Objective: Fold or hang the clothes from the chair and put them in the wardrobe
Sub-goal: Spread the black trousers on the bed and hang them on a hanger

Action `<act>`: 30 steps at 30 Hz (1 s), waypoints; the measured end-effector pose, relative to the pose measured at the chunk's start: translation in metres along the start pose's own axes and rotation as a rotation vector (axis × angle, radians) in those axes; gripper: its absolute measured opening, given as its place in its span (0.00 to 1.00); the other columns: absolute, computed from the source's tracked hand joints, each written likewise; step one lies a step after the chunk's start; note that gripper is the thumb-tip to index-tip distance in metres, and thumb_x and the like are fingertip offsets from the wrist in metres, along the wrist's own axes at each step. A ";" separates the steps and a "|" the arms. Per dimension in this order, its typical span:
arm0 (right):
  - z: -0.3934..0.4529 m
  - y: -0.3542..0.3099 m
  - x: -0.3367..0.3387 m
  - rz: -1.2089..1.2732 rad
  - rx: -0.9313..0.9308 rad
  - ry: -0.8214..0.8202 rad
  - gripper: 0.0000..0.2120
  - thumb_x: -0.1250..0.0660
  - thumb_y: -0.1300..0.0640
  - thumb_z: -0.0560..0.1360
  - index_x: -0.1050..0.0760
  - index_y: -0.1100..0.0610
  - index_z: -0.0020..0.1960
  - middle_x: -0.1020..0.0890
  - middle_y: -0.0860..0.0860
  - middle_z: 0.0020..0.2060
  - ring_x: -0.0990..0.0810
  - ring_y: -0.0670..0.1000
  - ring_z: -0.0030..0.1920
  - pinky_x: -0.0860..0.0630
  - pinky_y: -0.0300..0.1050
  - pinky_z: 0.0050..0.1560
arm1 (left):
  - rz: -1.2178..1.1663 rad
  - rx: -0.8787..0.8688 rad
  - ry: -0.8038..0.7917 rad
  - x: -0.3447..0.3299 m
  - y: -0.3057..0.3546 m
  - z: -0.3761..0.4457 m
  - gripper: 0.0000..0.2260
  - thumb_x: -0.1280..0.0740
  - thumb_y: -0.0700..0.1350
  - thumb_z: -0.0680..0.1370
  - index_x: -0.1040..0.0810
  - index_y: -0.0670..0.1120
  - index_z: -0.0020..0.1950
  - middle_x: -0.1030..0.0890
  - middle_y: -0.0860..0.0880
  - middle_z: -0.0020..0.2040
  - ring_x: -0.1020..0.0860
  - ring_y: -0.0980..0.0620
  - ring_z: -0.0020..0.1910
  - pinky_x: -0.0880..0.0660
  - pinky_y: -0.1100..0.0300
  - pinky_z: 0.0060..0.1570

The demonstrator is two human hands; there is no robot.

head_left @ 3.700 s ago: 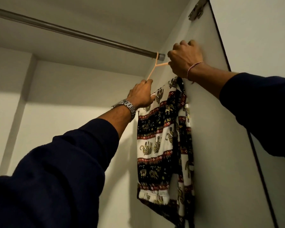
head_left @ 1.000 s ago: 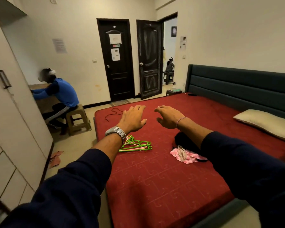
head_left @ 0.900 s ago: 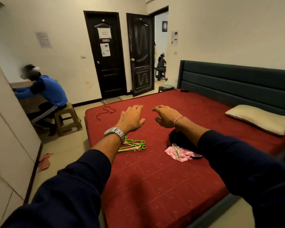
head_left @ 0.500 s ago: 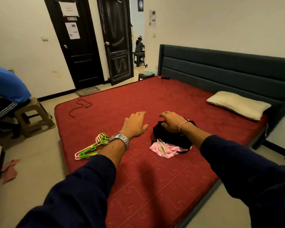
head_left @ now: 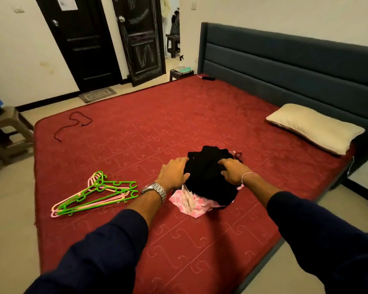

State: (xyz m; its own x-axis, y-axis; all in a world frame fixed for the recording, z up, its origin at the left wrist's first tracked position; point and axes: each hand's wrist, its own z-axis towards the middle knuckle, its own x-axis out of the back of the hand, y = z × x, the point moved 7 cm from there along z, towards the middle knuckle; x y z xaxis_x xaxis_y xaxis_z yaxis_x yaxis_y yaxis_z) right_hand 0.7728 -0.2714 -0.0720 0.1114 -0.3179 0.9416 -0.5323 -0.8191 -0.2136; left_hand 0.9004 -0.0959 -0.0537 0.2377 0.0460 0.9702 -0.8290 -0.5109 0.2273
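left hand (head_left: 174, 174) flat on crumpled black garment (head_left: 208, 177) | right hand (head_left: 232, 170) fingers curled, probably gripping it | lift clear of pink checked cloth (head_left: 191, 203)

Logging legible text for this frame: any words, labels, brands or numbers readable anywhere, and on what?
None can be read.
Paper notice on the left dark door: printed lines, too blurred and cut off by the frame edge.
Wristwatch by the left hand: any brand is too small to tell.
Black garment, pink cloth, hangers, pillow: no text visible.
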 end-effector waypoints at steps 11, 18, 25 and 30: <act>0.126 0.085 -0.078 0.258 -0.140 -0.095 0.31 0.39 0.56 0.82 0.50 0.61 0.80 0.36 0.64 0.74 0.33 0.66 0.72 0.32 0.60 0.68 | -0.060 0.120 -0.177 -0.118 -0.009 0.119 0.29 0.34 0.50 0.81 0.41 0.46 0.78 0.30 0.44 0.73 0.32 0.39 0.71 0.30 0.39 0.63; 0.163 0.088 -0.123 0.164 -0.222 -0.073 0.31 0.33 0.51 0.80 0.40 0.64 0.75 0.30 0.63 0.70 0.29 0.66 0.68 0.29 0.59 0.65 | -0.206 0.169 -0.272 -0.177 -0.009 0.161 0.36 0.31 0.50 0.79 0.47 0.46 0.81 0.32 0.42 0.75 0.32 0.37 0.71 0.30 0.38 0.65; 0.167 0.093 -0.108 0.347 -0.164 0.150 0.12 0.40 0.54 0.83 0.28 0.59 0.62 0.25 0.59 0.57 0.27 0.61 0.59 0.28 0.57 0.57 | -0.298 0.163 -0.268 -0.190 0.002 0.183 0.40 0.30 0.48 0.78 0.51 0.47 0.82 0.42 0.40 0.79 0.38 0.35 0.75 0.35 0.40 0.71; 0.153 0.097 -0.068 0.746 -0.121 0.342 0.08 0.46 0.52 0.85 0.32 0.57 0.56 0.28 0.49 0.31 0.30 0.44 0.29 0.38 0.41 0.31 | -0.556 0.192 -0.246 -0.189 0.016 0.187 0.47 0.27 0.50 0.77 0.60 0.48 0.82 0.30 0.37 0.73 0.28 0.38 0.70 0.29 0.48 0.67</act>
State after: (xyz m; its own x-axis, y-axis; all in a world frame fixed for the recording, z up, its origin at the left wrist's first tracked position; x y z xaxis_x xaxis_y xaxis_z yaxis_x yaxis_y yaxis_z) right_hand 0.8419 -0.4019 -0.1964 -0.5573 -0.5791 0.5950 -0.4539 -0.3875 -0.8024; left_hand 0.9369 -0.2734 -0.2487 0.7345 0.1618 0.6590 -0.4481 -0.6137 0.6501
